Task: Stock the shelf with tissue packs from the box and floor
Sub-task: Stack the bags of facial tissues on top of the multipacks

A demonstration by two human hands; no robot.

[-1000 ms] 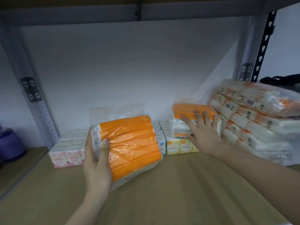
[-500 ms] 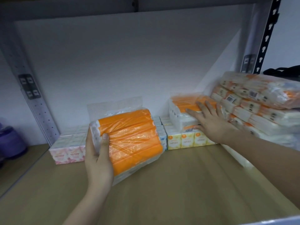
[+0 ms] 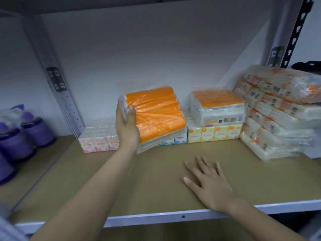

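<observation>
L hand (image 3: 127,126) grip clamps orange tissue pack (image 3: 154,115) edge-on, tilted; R hand (image 3: 208,181) flat, holding nothing, at 5 o'clock on shelf (image 3: 156,180). Slick wrap, one-sided hold: pack may slip.

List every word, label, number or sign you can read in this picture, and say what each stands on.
None can be read with certainty.
Barcodes on the right-hand stack of tissue packs: too blurred.
Print on the second orange pack, blue boxes, yellow boxes and pink boxes: too small.

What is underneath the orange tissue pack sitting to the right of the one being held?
The orange tissue pack rests on a row of yellow boxes, whose fronts show. Their tops and anything behind them are covered.
</observation>
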